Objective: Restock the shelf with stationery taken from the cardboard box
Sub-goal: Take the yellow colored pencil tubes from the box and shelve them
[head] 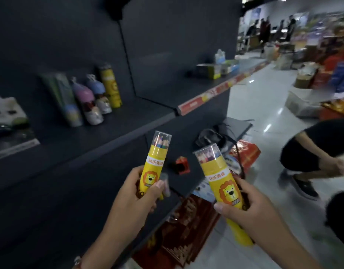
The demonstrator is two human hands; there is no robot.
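Observation:
My left hand (137, 195) grips a yellow tube of coloured pencils (155, 160) with a lion on it, held upright in front of the dark shelf (113, 125). My right hand (250, 206) grips a second yellow lion tube (219, 177), tilted a little left; another yellow tube end (239, 233) pokes out below that hand. On the shelf stand several tubes: a yellow lion one (111, 86), a blue-capped one (98, 94), a pink one (86, 101) and a green one (64, 98). No cardboard box for the stock is clearly in view.
A lower dark shelf (186, 171) holds a small red item (181, 165). Red packets (184, 235) lie below. Further right the shelf carries small boxes (215, 68) behind a red price strip (212, 94). A crouching person (312, 152) and stacked goods (306, 98) occupy the aisle floor.

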